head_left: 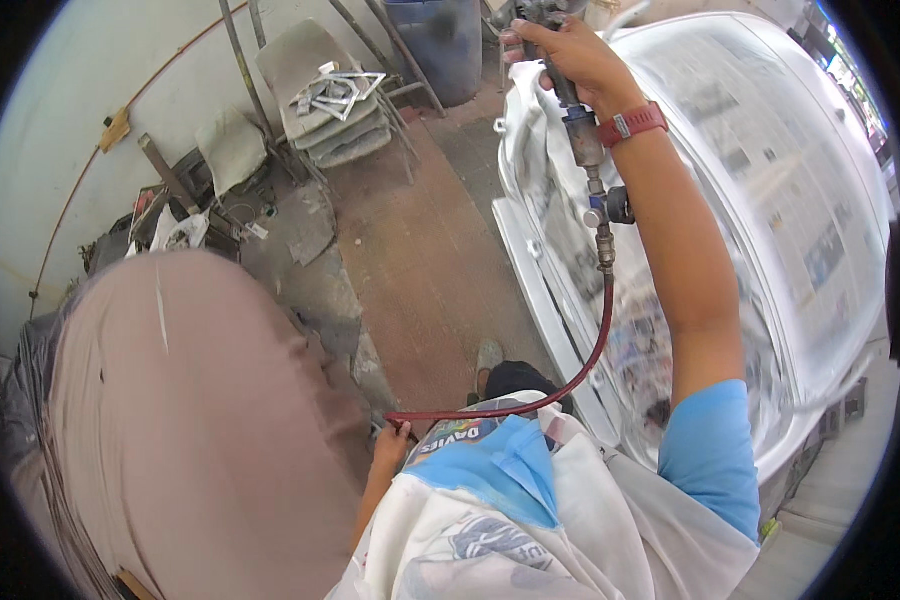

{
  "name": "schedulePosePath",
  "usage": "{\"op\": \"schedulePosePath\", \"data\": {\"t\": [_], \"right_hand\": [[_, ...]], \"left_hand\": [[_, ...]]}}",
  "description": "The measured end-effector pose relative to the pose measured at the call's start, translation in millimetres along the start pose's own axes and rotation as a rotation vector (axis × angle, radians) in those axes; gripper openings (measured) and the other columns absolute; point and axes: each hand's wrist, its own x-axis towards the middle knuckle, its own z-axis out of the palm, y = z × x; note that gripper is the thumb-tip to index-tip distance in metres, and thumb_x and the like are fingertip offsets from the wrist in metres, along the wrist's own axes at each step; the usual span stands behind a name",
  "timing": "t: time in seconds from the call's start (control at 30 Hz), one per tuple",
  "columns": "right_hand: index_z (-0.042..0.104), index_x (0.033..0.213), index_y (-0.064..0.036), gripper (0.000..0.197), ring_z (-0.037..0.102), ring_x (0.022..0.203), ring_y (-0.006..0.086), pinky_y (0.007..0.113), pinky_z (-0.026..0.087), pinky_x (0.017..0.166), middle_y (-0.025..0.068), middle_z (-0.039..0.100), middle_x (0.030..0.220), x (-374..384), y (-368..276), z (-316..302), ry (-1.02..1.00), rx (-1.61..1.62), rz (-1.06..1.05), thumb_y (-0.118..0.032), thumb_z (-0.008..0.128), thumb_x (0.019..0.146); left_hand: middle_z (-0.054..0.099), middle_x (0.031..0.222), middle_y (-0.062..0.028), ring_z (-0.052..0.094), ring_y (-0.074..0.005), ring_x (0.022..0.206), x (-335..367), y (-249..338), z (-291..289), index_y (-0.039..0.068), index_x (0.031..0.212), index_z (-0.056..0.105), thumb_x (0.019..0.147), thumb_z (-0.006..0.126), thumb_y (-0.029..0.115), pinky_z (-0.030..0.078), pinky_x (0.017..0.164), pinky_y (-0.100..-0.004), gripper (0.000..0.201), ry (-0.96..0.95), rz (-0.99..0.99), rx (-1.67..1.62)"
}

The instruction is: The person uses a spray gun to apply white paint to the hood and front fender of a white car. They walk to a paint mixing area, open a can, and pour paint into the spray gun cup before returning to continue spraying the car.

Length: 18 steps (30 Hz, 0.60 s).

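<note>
At the top, my right hand [582, 62] is closed round the grip of a spray gun [562, 88], its arm stretched out over a white car body [710, 215]. Below the grip hang an inline air filter [584, 140] and a round pressure gauge [620, 205]. From there a dark red air hose [608, 310] curves down and runs left across my waist. My left hand [392, 440] grips that hose low beside my body, its fingers partly hidden. The front of the spray gun is cut off by the upper edge, so whether it sprays cannot be seen.
Newspaper [820, 200] and crumpled sheeting mask the car's glass and openings. A large shape under a brownish cloth [200, 400] fills the left. Stacked chairs [345, 135] bearing metal frames, a blue bin [435, 50] and floor debris [310, 225] stand along the far side.
</note>
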Motion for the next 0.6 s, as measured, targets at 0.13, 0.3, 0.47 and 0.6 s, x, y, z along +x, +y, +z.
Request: {"op": "schedulePosePath", "data": {"t": [0.13,0.3,0.47,0.6], "right_hand": [[0.069,0.125,0.0002,0.034,0.072,0.078,0.0177,0.031,0.056,0.068,0.0091,0.076,0.099,147.6,19.6,6.6,-0.017,-0.040,-0.054,-0.030,0.062,0.110],[0.070,0.116,-0.0020,0.021,0.072,0.076,0.0176,0.032,0.057,0.066,0.0074,0.074,0.093,312.7,52.0,0.5,0.040,0.036,0.005,-0.021,0.068,0.107],[0.069,0.116,-0.0016,0.020,0.074,0.077,0.0203,0.032,0.059,0.067,0.0073,0.074,0.095,464.3,119.7,-21.7,0.114,0.115,0.016,-0.018,0.069,0.106],[0.070,0.125,-0.0049,0.033,0.079,0.097,0.0148,0.023,0.051,0.050,0.0096,0.080,0.113,563.5,156.8,-53.9,0.252,-0.138,0.093,-0.031,0.070,0.104]], "left_hand": [[0.075,0.112,-0.0297,0.069,-0.0484,0.114,84.6,77.0,-52.5,0.002,0.119,0.075,0.106,0.063,0.043,0.053,0.095,-0.0531,0.044,0.024,0.068,-0.187],[0.076,0.111,-0.0248,0.070,-0.0467,0.111,223.0,158.1,-114.6,0.004,0.114,0.074,0.108,0.060,0.034,0.054,0.094,-0.0497,0.033,0.119,0.118,-0.208],[0.076,0.112,-0.0236,0.070,-0.0455,0.114,397.4,229.9,-195.4,0.005,0.121,0.070,0.110,0.057,0.032,0.053,0.096,-0.0496,0.032,0.139,0.207,-0.242],[0.076,0.112,-0.0229,0.070,-0.0450,0.113,532.0,306.1,-273.4,0.003,0.127,0.065,0.111,0.054,0.034,0.052,0.097,-0.0505,0.037,0.069,0.202,-0.098]]}}
